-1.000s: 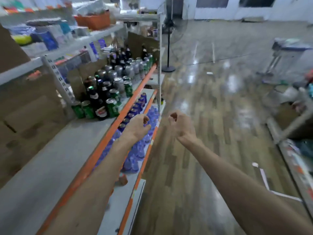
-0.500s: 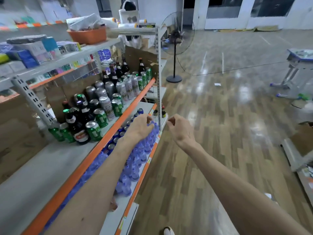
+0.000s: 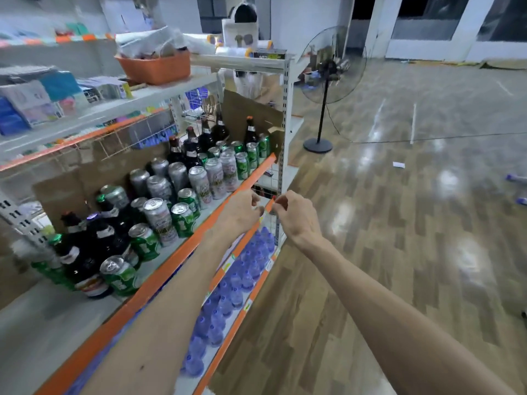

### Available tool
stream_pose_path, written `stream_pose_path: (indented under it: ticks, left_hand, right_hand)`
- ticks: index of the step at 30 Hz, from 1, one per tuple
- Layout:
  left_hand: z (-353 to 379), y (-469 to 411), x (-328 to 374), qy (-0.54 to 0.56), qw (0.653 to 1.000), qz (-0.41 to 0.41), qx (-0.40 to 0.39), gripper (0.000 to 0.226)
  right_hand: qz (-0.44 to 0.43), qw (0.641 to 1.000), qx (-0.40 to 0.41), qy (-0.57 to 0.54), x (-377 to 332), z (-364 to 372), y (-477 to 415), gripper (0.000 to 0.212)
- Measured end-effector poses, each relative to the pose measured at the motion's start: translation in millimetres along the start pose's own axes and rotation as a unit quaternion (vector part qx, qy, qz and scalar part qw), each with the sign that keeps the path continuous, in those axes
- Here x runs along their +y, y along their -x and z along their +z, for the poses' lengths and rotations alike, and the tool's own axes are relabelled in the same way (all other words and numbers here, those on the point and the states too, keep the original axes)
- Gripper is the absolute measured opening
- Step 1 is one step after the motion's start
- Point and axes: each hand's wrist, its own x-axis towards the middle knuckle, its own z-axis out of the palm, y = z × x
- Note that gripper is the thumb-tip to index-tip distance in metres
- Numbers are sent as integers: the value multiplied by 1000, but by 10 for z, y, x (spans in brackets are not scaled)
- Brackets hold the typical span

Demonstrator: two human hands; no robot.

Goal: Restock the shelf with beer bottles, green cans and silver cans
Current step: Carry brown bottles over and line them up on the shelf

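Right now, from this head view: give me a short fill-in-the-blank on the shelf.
The green cans stand ____. The basket on the upper shelf is coloured ____. The water bottles sit one level ____ the silver cans.
Missing: upright; orange; below.

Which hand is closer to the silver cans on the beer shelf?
Left. The left hand is at the shelf's orange lip, just right of the silver cans; the right hand is farther right, out beyond the lip.

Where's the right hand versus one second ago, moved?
Yes: the right hand has advanced along the aisle, closing on the shelf's end upright; fingertips now beside it.
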Motion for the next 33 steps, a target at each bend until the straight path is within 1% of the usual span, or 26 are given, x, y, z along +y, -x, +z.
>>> stream_pose_path:
  ticks: [4,9,14,20,23,27,30,33]
  left_hand:
    - [158,-594,153,-15,1000,-7,-7,31]
    - [301,-1362,270,11,998,-40,48,19]
    - [347,-2005,371,-10,997,-64,51,23]
    - [520,-2832,455,-6,994,-92,57,25]
    - [643,-3301,369,4,992,-108,63,16]
    - [727,-4031,98,17,989,-124,84,24]
    - [669,-4545,-26,12,987,-126,99,25]
    - [541,-4885,-111,18,983,-145,114,26]
  right_hand:
    - [-23,1000,-14,6,211,-52,-651,18]
    - [-41,999,-30,-12,500,-204,-1513,20]
    - [-52,998,-45,-6,666,-230,-2287,23]
    - [-81,995,-58,-11,866,-23,-3269,17]
    - [-92,993,-71,-17,944,146,-3801,18]
    - [-115,989,-86,-19,917,381,-4551,18]
    - [-141,985,-98,-11,829,515,-5057,19]
    - [-160,981,-109,-21,689,597,-5482,18]
